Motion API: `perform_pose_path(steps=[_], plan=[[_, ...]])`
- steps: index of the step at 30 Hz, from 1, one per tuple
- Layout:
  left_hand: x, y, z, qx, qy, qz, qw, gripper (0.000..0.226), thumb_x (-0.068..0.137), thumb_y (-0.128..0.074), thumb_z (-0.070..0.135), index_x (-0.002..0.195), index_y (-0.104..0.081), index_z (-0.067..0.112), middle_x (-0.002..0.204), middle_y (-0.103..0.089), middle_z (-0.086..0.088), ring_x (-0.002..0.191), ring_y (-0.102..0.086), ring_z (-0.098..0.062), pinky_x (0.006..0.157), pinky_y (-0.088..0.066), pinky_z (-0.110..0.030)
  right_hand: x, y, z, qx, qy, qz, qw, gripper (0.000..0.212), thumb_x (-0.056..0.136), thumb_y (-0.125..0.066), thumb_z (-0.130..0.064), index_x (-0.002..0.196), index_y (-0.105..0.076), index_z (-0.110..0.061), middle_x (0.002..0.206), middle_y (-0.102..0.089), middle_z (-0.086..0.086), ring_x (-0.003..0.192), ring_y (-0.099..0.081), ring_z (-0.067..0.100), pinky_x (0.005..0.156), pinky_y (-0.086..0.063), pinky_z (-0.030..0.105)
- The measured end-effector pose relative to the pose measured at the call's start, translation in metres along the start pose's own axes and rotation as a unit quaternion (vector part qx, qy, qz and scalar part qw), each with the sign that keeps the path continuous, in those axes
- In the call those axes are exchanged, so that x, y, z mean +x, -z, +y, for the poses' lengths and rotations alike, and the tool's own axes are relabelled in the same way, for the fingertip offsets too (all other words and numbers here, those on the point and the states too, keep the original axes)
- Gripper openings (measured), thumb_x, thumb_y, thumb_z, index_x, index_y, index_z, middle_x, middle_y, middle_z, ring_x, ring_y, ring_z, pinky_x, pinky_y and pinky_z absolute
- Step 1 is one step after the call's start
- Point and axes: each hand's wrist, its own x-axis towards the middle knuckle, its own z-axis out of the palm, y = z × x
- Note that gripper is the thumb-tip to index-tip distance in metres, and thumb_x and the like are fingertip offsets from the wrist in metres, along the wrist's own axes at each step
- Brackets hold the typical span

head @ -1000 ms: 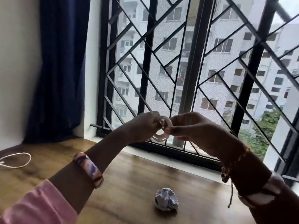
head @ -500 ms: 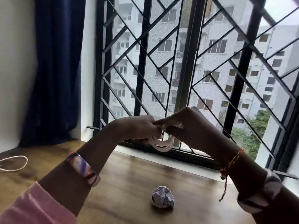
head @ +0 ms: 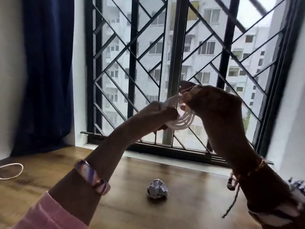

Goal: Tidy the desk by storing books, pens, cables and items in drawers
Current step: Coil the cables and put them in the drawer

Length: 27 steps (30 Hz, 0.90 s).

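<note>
Both hands, left hand [head: 162, 115] and right hand [head: 214, 106], apparently grip the coiled white cable [head: 180, 123]; no writing legible.

coiled cable [head: 179, 122]: held between both hands, above the desk [head: 132, 204]
paper ball [head: 157, 188]: on desk, below it
loose cable [head: 11, 171]: desk's far left

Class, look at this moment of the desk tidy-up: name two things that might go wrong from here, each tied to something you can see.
1. The coiled white cable is held in the air only by the left hand and right hand; a loosened grip might let the loops spring apart.
2. With attention on the coil, the crumpled paper ball and the second cable at the desk's left edge may be overlooked.
</note>
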Motion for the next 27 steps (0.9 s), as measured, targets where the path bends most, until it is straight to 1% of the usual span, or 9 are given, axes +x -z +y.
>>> perform_pose_path(steps=[3,6,10,15,18,20,22,24,27], plan=[[-0.009,-0.019,0.004,0.006,-0.042,0.059,0.997,0.034,0.07,-0.053,0.036,0.066,-0.056,0.002,0.047,-0.041,0.002,0.04,-0.033,-0.004,0.041,-0.026,-0.011,-0.011,0.006,-0.028,0.068,-0.059,0.047,0.995,0.009,0.064,-0.079,-0.018,0.069,-0.071,-0.02,0.095,-0.075,-0.001,0.1,-0.068,0.025,0.088,-0.054,0.045],[-0.026,-0.036,0.01,0.018,-0.053,0.085,0.995,0.037,0.064,-0.048,0.049,0.051,-0.056,0.016,0.049,-0.038,-0.005,0.049,-0.032,-0.014,0.046,-0.025,-0.022,-0.026,0.011,-0.051,0.111,-0.116,0.06,0.985,0.006,0.061,-0.07,-0.026,0.066,-0.07,-0.022,0.083,-0.072,-0.005,0.093,-0.07,0.025,0.075,-0.057,0.047],[-0.045,-0.06,0.024,0.037,-0.039,0.113,0.992,0.047,0.064,-0.051,0.051,0.071,-0.064,0.006,0.061,-0.057,-0.007,0.06,-0.049,-0.014,0.057,-0.038,-0.033,-0.044,0.02,-0.068,0.122,-0.188,0.108,0.969,0.011,0.067,-0.067,-0.03,0.064,-0.066,-0.019,0.062,-0.062,-0.006,0.066,-0.065,0.009,0.051,-0.053,0.03],[-0.068,-0.086,0.048,0.233,-0.048,0.226,0.945,0.011,0.068,-0.072,0.02,0.064,-0.064,0.014,0.062,-0.063,0.0,0.055,-0.05,-0.01,0.051,-0.032,-0.021,-0.071,0.032,-0.072,0.155,-0.31,0.128,0.929,0.018,0.07,-0.064,-0.033,0.069,-0.067,-0.015,0.057,-0.05,-0.004,0.046,-0.051,0.004,0.04,-0.045,0.021],[-0.077,-0.107,0.055,0.311,-0.083,0.266,0.909,0.013,0.068,-0.073,0.017,0.074,-0.069,0.006,0.076,-0.067,-0.009,0.065,-0.057,-0.019,0.06,-0.03,-0.018,-0.079,0.046,-0.067,0.17,-0.38,0.108,0.903,0.029,0.06,-0.073,-0.043,0.064,-0.069,-0.015,0.062,-0.044,0.005,0.048,-0.05,0.015,0.046,-0.051,0.029],[-0.077,-0.113,0.061,0.316,-0.115,0.268,0.903,0.021,0.07,-0.074,0.023,0.082,-0.066,0.008,0.083,-0.066,-0.009,0.066,-0.061,-0.024,0.061,-0.039,-0.023,-0.08,0.054,-0.063,0.213,-0.42,0.088,0.878,0.039,0.055,-0.075,-0.046,0.069,-0.066,-0.011,0.066,-0.052,0.009,0.049,-0.058,0.018,0.05,-0.054,0.03],[-0.074,-0.113,0.066,0.344,-0.161,0.262,0.887,0.027,0.075,-0.068,0.023,0.097,-0.064,0.01,0.093,-0.067,-0.01,0.066,-0.065,-0.031,0.059,-0.051,-0.031,-0.077,0.06,-0.057,0.257,-0.443,0.062,0.857,0.036,0.065,-0.064,-0.041,0.073,-0.064,-0.007,0.067,-0.064,0.011,0.053,-0.065,0.018,0.054,-0.057,0.029],[-0.067,-0.112,0.064,0.393,-0.197,0.233,0.867,0.028,0.081,-0.053,0.024,0.103,-0.064,0.01,0.094,-0.069,-0.011,0.067,-0.068,-0.034,0.054,-0.056,-0.04,-0.071,0.063,-0.049,0.27,-0.447,0.02,0.853,0.047,0.066,-0.065,-0.043,0.087,-0.067,-0.001,0.08,-0.068,0.014,0.063,-0.067,0.022,0.062,-0.058,0.034],[-0.05,-0.11,0.045,0.442,-0.236,0.204,0.841,0.031,0.083,-0.042,0.026,0.091,-0.066,0.008,0.08,-0.069,-0.01,0.059,-0.066,-0.03,0.044,-0.054,-0.034,-0.062,0.068,-0.026,0.263,-0.444,-0.029,0.856,0.077,0.06,-0.075,-0.048,0.114,-0.059,0.005,0.101,-0.062,0.023,0.076,-0.067,0.028,0.069,-0.057,0.04]])
